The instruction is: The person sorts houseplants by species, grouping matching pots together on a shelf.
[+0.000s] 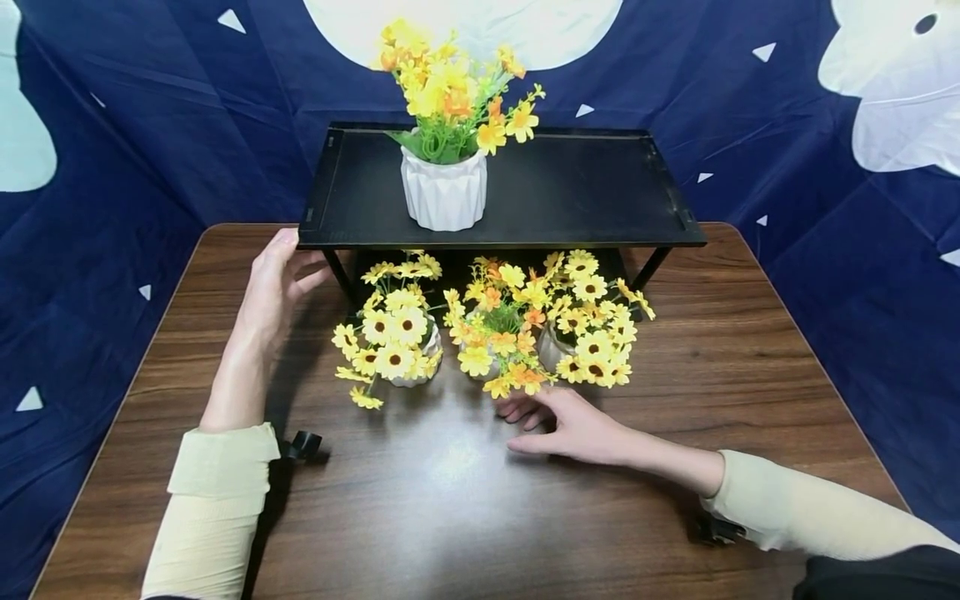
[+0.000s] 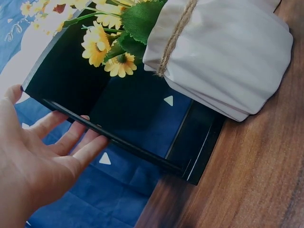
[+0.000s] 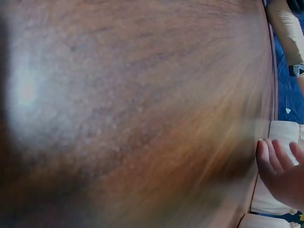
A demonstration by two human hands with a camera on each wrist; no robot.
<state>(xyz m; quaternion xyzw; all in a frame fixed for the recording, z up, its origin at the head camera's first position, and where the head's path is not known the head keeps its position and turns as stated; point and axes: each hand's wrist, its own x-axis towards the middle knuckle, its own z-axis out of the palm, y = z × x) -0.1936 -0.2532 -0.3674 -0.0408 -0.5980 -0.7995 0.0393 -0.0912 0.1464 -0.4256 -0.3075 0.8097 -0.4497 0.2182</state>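
Note:
My left hand (image 1: 273,279) grips the left side of a black two-level shelf (image 1: 585,187), thumb at the top's front corner. In the left wrist view, its fingers (image 2: 78,154) lie against the side bar. A white fluted pot (image 1: 445,192) of yellow and orange flowers stands on the top. Below, along the front, are three pots of flowers: left yellow daisies (image 1: 393,325), orange and yellow blooms (image 1: 491,342) in the middle, right yellow daisies (image 1: 592,333). My right hand (image 1: 570,425), fingers loosely bent, is just before the middle pot, close to a white pot (image 3: 283,135) in the right wrist view.
The shelf stands at the back of a brown wooden table (image 1: 450,517). Behind and beside it hangs a dark blue cloth (image 1: 135,108) with white shapes. In the left wrist view, a white pot (image 2: 228,61) tied with twine stands by the shelf's lower level.

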